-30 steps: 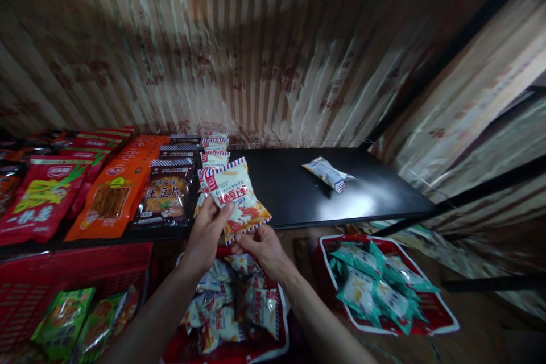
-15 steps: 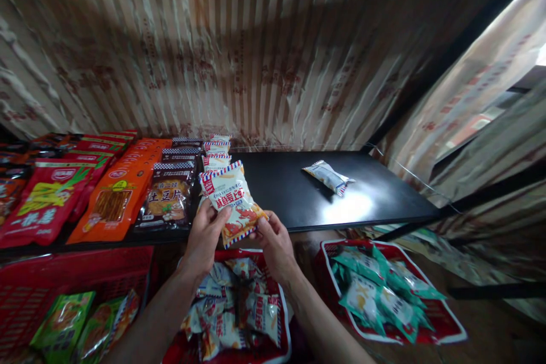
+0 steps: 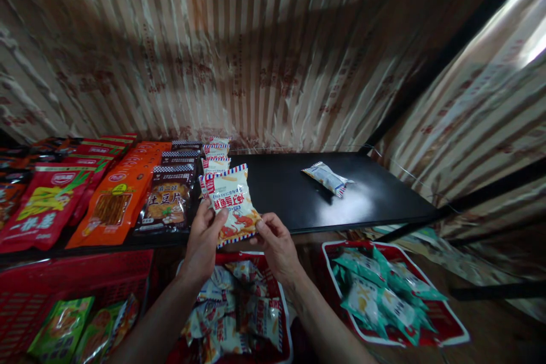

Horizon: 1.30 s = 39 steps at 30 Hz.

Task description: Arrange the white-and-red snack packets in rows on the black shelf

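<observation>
Both hands hold one white snack packet [image 3: 232, 202] with red and blue striped edges, upright over the front edge of a black shelf [image 3: 294, 193]. My left hand [image 3: 203, 239] pinches its lower left corner. My right hand [image 3: 276, 243] grips its lower right corner. Behind the packet stands a row of the same packets [image 3: 215, 154]. Below my hands a red basket [image 3: 285, 330] is full of more such packets.
Dark potato chip bags [image 3: 167, 199], orange bags [image 3: 115, 199] and red bags [image 3: 45, 205] line the shelf's left part. One lone packet [image 3: 327, 177] lies on the bare right part. A red basket [image 3: 443, 318] holds green packets; another red basket [image 3: 63, 284] sits lower left.
The held packet has been turned more upright and drawn slightly toward the row of matching packets. My right hand has shifted from under the packet up to its lower right corner.
</observation>
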Available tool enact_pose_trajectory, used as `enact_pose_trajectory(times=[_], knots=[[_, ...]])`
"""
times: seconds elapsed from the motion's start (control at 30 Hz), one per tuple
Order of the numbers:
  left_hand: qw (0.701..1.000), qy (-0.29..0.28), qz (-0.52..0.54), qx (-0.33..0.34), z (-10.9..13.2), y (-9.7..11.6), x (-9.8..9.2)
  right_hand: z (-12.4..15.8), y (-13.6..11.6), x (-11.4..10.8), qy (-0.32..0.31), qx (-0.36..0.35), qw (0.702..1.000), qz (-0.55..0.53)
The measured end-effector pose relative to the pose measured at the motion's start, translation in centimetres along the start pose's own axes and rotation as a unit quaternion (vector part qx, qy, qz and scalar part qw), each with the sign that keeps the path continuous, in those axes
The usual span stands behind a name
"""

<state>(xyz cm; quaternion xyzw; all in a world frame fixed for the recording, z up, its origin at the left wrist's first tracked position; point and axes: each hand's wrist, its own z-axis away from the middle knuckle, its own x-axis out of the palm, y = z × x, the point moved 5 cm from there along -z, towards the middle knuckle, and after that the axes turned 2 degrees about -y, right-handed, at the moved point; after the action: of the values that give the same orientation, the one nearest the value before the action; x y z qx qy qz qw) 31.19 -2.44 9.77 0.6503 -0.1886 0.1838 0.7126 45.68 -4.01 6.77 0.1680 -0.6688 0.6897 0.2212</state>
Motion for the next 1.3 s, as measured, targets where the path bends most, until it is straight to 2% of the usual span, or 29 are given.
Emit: enact_pose_trajectory(times=[0.13, 0.3, 0.43, 0.53, 0.63, 0.73, 0.87, 0.93, 1.03, 1.1, 1.17, 1.23, 1.3], knots=[[1.000, 0.001, -0.027, -0.015, 0.1, -0.1, 0.1, -0.2, -0.2, 0.0, 0.011, 0.013, 0.999, -0.031], [0.995, 0.062, -0.081, 0.002, 0.0, 0.3, -0.2, 0.0, -0.4, 0.0, 0.017, -0.021, 0.999, -0.021], [0.987, 0.087, -0.132, 0.040, 0.0, 0.7, -0.3, 0.6, -1.0, 0.5, -0.011, -0.084, 0.995, 0.052], [0.984, 0.077, -0.147, 0.061, 0.2, 0.8, 0.1, 1.4, -1.9, 0.8, -0.027, -0.155, 0.975, 0.156], [0.987, 0.050, -0.142, 0.056, 0.6, 0.8, 0.6, 2.5, -3.2, 1.2, -0.024, -0.246, 0.922, 0.297], [0.991, 0.033, -0.123, 0.029, 1.3, 0.6, 1.0, 3.8, -4.1, 1.8, -0.016, -0.321, 0.851, 0.415], [0.995, -0.009, -0.102, 0.001, 2.0, 0.6, 1.5, 5.0, -4.8, 2.8, -0.008, -0.410, 0.753, 0.514], [0.995, -0.049, -0.090, 0.000, 2.2, 0.4, 2.0, 5.3, -4.7, 3.1, 0.003, -0.432, 0.720, 0.543], [0.992, -0.097, -0.077, 0.003, 2.1, -0.2, 2.6, 5.4, -4.1, 3.6, 0.005, -0.443, 0.689, 0.573], [0.993, -0.094, -0.066, -0.005, 1.9, -0.8, 2.5, 5.5, -3.4, 3.9, -0.021, -0.442, 0.679, 0.586], [0.996, -0.069, -0.055, -0.018, 1.6, -1.3, 2.0, 5.5, -2.8, 4.2, -0.061, -0.430, 0.682, 0.589], [0.998, -0.047, -0.046, -0.025, 1.4, -1.5, 1.5, 5.4, -2.5, 4.1, -0.078, -0.415, 0.697, 0.579], [0.998, -0.035, -0.034, -0.031, 1.3, -1.6, 1.2, 5.0, -2.8, 3.2, -0.038, -0.396, 0.730, 0.556]])
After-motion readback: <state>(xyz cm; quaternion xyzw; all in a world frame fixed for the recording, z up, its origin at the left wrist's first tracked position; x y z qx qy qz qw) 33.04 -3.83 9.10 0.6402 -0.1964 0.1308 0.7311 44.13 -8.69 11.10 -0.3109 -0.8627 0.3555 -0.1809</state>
